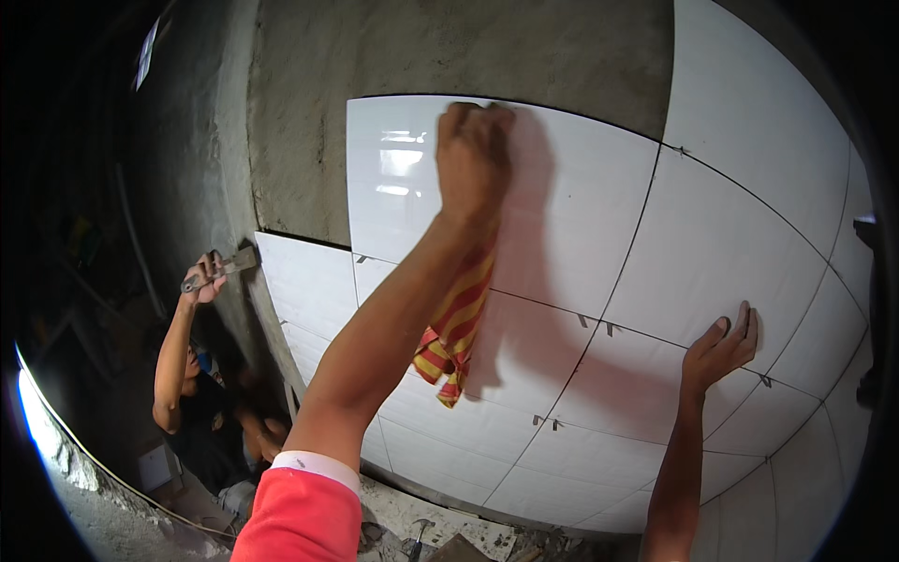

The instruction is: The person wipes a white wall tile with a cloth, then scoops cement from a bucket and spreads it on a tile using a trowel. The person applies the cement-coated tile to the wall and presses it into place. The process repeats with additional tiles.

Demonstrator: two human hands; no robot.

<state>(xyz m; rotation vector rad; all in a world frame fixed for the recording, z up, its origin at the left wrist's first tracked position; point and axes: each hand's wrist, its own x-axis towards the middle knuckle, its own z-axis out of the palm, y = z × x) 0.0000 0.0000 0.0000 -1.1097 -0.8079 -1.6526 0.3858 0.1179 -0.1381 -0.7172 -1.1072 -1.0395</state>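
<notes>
My left hand [473, 155], slightly blurred, is closed against the upper part of a large glossy white wall tile [398, 201]. A red and yellow striped cloth [454, 342] hangs down from it, partly hidden behind my forearm; the grip itself is hard to see. Lower on the right, my right hand [721, 351] rests on the tiled wall with fingers apart, holding nothing. It lies close to the lower edge of another white tile [716, 244]. Small dark spacers [582, 321] stick out of the joints between the tiles.
Bare grey cement [468, 47] borders the tiles above and at left. At lower left a co-worker [211, 421] in dark clothes raises a putty knife [220, 269] beside the tile edge. A hammer [420, 539] and rubble lie at the wall's foot.
</notes>
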